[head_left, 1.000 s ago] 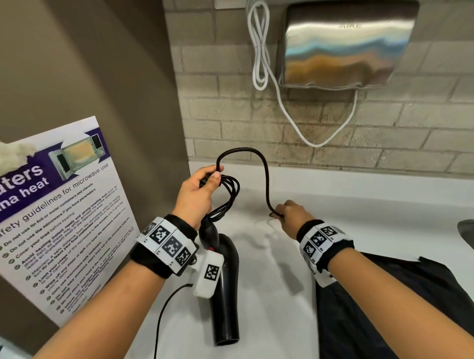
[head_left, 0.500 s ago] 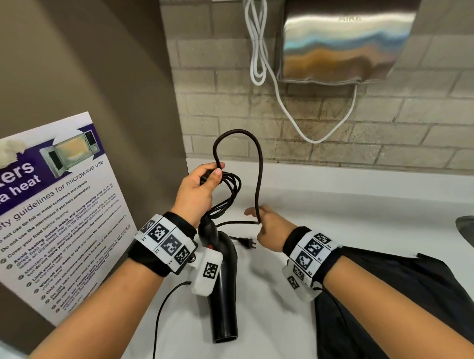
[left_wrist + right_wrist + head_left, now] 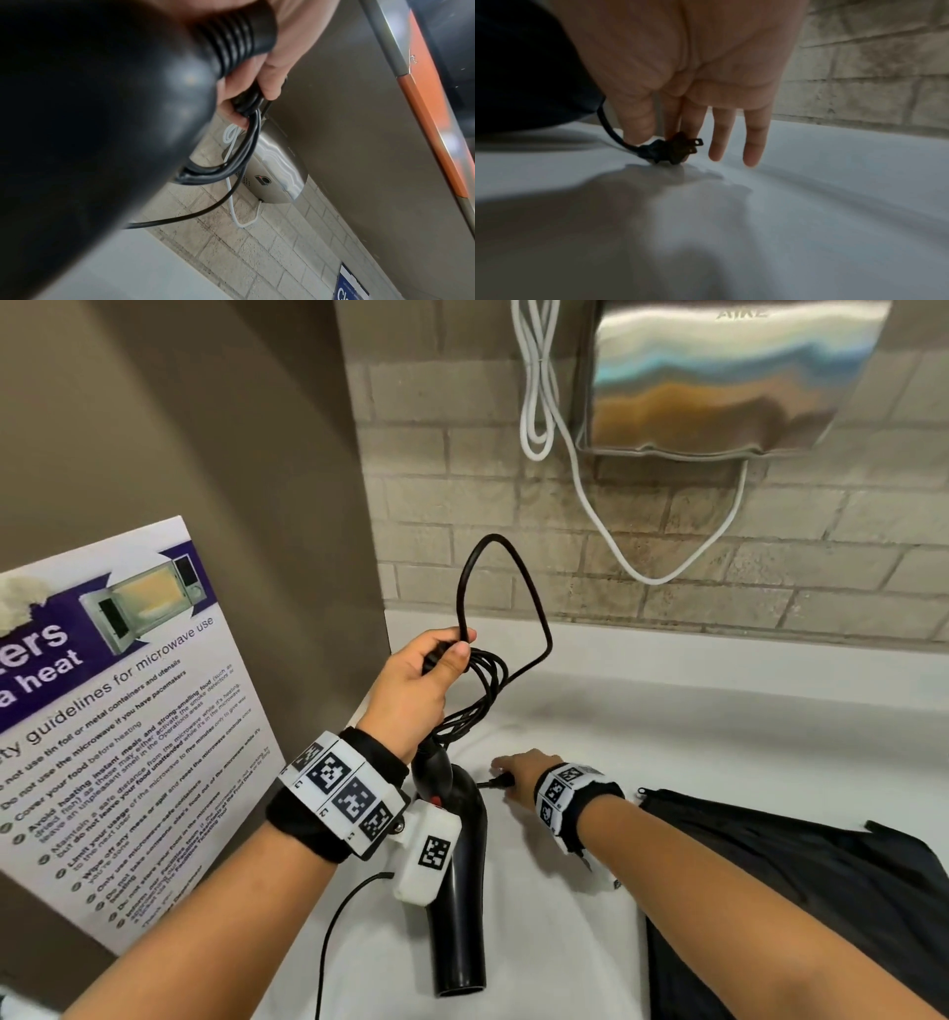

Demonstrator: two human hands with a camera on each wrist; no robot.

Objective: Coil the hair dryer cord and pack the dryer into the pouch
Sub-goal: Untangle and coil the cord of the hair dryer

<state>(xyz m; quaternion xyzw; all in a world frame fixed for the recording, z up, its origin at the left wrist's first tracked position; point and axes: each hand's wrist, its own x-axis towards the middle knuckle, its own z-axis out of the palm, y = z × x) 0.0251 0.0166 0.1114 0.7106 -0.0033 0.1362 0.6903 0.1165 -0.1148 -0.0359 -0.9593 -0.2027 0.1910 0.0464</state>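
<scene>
The black hair dryer [image 3: 458, 891] hangs nozzle down below my left hand [image 3: 445, 655], which grips several coiled loops of its black cord [image 3: 488, 680]. One taller loop [image 3: 506, 588] stands up above the fist. In the left wrist view my left hand [image 3: 254, 105] curls round the cord bundle [image 3: 250, 140], and the dryer body [image 3: 102, 101] fills the left side. My right hand [image 3: 506, 775] is low on the white counter [image 3: 719, 721]. In the right wrist view its thumb and first fingers pinch the plug [image 3: 672, 149], the other fingers straight. The black pouch [image 3: 801, 891] lies at the right.
A steel hand dryer [image 3: 719, 377] with a white cable [image 3: 536, 403] hangs on the brick wall ahead. A microwave safety poster [image 3: 118, 711] leans on the brown side wall at the left. A thin black wire [image 3: 334, 932] runs from my left wrist camera.
My right hand let go of the cord loop and dropped toward the counter, where it now pinches the plug. The left hand kept its hold and rose slightly.
</scene>
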